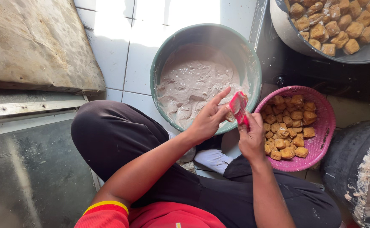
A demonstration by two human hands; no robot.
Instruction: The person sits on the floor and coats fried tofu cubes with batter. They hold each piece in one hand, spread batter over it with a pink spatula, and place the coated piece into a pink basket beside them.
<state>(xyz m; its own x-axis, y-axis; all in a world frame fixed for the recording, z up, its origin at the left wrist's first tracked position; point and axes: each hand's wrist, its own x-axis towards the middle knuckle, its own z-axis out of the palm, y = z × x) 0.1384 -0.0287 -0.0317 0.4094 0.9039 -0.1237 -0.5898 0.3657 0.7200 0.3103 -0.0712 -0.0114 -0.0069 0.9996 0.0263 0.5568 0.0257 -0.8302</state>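
Far left of the tiled floor [121,55]: a worn stone slab [33,42], nothing on it.

Centre: green basin [161,63] on the floor, about half full of pale grey batter [193,84], thick and wet-looking.

Left hand [208,120] over the basin's near rim, thumb and forefinger pinching one piece of fried tofu [230,117], other fingers loosely spread. The piece is mostly hidden; it looks light, spongy and oily, so likely easy to crush. Judged best held by its flat sides, gently.

Right hand [251,137] just beside, closed around a small red tool [238,107], tip touching the tofu. Thin and stiff, probably a cutter; a grip low on the handle seems right.

Right: pink perforated basket [322,126] of tofu cubes, touching the basin. Top right corner: metal pan [286,33] with more cubes. Lower right: dark batter-smeared tub [353,164].
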